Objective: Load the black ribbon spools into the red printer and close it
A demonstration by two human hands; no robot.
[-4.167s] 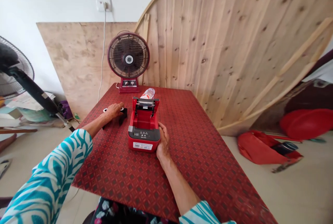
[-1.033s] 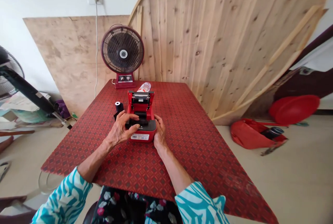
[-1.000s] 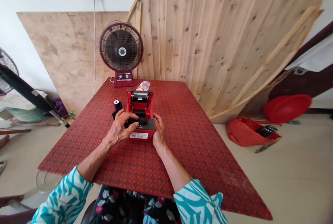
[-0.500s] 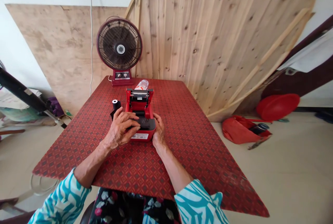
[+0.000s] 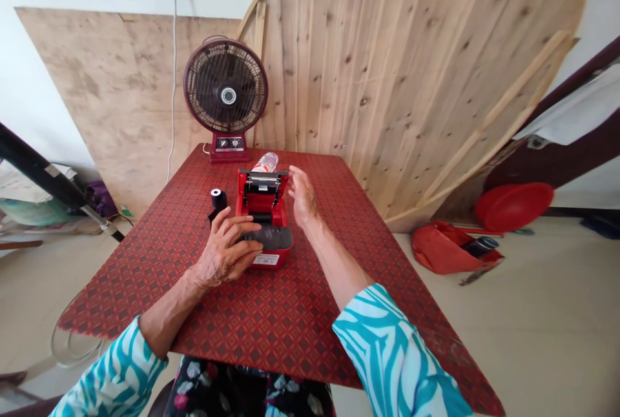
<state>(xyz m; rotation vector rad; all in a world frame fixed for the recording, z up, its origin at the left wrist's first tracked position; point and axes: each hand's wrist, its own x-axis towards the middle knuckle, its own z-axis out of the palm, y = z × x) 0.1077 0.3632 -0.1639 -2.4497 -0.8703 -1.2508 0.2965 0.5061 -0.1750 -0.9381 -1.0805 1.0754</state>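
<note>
A small red printer [image 5: 264, 218] with a grey front panel sits on the red patterned table [image 5: 339, 236], its lid raised at the back. My left hand [image 5: 225, 250] rests against the printer's left front corner, fingers curled over the panel. My right hand [image 5: 302, 196] is lifted beside the raised lid, fingers spread and holding nothing. A black roll [image 5: 217, 197] stands upright just left of the printer.
A plastic bottle [image 5: 265, 162] lies behind the printer. A red table fan [image 5: 225, 99] stands at the table's far edge, its cable going up to a wall socket. Wooden boards lean on the wall. Red bag [image 5: 448, 250] and red basin [image 5: 513, 204] lie on the floor at right.
My right hand left the printer's right front side and rose toward the raised lid. My left hand moved from the black roll to the printer's front. The roll now stands upright.
</note>
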